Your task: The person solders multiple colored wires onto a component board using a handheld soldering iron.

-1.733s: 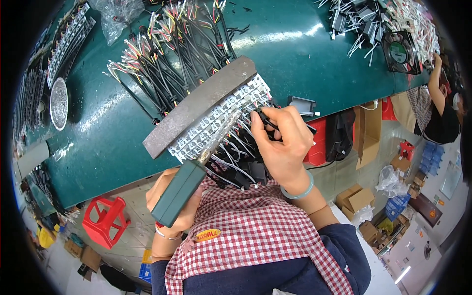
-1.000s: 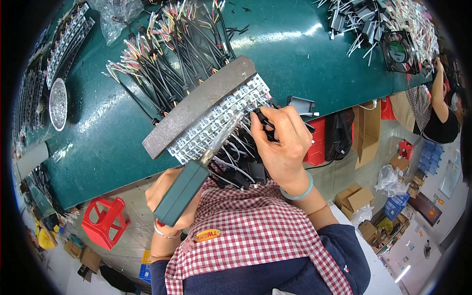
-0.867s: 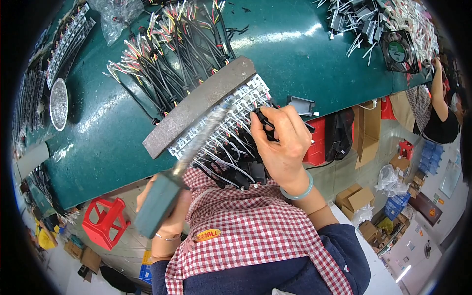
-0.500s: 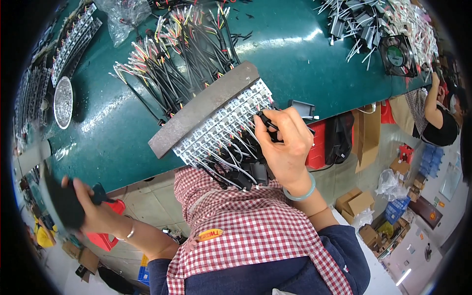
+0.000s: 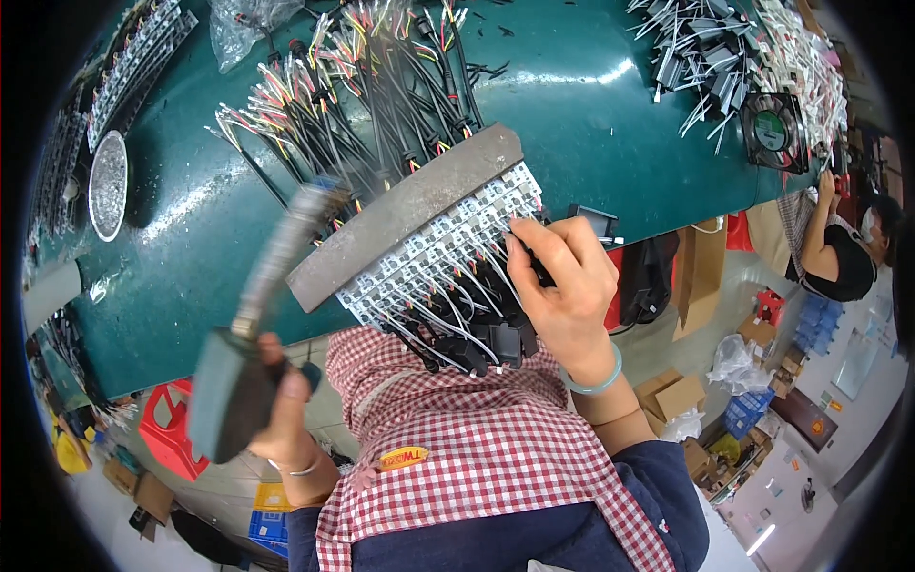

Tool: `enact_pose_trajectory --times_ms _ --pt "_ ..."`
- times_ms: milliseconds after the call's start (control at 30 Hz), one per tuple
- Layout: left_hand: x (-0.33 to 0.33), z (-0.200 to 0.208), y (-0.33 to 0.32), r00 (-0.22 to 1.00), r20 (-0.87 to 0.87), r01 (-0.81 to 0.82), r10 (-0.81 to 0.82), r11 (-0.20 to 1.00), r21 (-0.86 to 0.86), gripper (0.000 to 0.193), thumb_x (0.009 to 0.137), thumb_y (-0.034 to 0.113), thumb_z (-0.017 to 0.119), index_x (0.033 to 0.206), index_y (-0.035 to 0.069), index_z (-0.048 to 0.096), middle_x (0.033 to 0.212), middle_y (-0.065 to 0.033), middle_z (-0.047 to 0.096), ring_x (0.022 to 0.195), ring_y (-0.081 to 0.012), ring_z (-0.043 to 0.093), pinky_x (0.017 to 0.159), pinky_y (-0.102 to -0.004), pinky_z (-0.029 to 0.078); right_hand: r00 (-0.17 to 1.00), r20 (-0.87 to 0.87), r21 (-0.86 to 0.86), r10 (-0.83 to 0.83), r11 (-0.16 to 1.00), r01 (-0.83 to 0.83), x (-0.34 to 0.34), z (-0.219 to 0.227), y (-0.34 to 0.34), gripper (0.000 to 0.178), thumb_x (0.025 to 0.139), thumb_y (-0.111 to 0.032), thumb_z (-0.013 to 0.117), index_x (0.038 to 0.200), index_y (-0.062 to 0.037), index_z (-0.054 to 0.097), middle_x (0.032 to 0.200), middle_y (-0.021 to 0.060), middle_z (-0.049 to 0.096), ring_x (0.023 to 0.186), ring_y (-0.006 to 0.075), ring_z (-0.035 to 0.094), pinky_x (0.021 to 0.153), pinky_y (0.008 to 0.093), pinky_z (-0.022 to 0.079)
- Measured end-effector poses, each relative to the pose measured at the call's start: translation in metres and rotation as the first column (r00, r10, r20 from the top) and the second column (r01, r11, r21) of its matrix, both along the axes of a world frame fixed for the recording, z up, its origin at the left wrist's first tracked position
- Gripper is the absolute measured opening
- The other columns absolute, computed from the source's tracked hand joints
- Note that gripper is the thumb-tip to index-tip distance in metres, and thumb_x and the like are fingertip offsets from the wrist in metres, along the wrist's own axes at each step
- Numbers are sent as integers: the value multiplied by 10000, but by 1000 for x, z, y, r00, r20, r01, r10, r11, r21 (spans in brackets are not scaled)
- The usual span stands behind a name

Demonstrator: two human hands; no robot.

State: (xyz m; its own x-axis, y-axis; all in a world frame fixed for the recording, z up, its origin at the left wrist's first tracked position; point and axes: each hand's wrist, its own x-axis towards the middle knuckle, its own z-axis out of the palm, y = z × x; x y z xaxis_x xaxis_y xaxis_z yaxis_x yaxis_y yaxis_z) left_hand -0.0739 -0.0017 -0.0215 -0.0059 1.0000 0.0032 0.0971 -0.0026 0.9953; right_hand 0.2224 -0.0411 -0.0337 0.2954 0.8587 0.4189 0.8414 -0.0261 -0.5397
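Observation:
My left hand [image 5: 286, 419] grips the green handle of a soldering iron [image 5: 250, 329]; its blurred metal shaft points up toward the left end of a long grey bar [image 5: 405, 214]. The bar lies across a row of small white circuit boards [image 5: 438, 250] at the edge of the green table [image 5: 591, 124]. My right hand [image 5: 562, 291] pinches a thin black wire at the right end of that row. Thin wires and black connectors [image 5: 477, 334] hang from the boards over my checked apron. Black cables with coloured ends [image 5: 353, 105] fan out beyond the bar.
A round metal dish [image 5: 107, 184] and strips of parts [image 5: 133, 57] lie at the table's left. A black fan [image 5: 772, 132] and loose wire pieces [image 5: 724, 57] sit at the far right, where another person [image 5: 839, 253] works. A red stool [image 5: 167, 429] and cardboard boxes [image 5: 672, 400] stand on the floor.
My left hand pulled the soldering iron off the boards, swung it out to the lower left, then brought it back up toward the bar's left end. My right hand stayed on the wire.

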Motion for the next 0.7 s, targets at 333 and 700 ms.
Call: enact_pose_trajectory --times_ms 333,700 --pt "47 16 7 805 -398 488 -440 873 21 217 619 14 747 829 -22 705 860 -163 692 770 -306 705 662 -348 568 994 84 -1 73 997 -73 6 -4 1 333 667 34 763 976 -72 699 686 34 474 561 169 504 460 303 394" --pt "57 16 14 749 -483 574 -454 808 130 209 621 -6 749 819 -41 691 832 -166 671 726 -297 690 612 -332 551 990 101 63 94 993 -101 6 -7 3 320 667 55 756 962 -44 678 682 36 483 566 183 498 461 311 387"
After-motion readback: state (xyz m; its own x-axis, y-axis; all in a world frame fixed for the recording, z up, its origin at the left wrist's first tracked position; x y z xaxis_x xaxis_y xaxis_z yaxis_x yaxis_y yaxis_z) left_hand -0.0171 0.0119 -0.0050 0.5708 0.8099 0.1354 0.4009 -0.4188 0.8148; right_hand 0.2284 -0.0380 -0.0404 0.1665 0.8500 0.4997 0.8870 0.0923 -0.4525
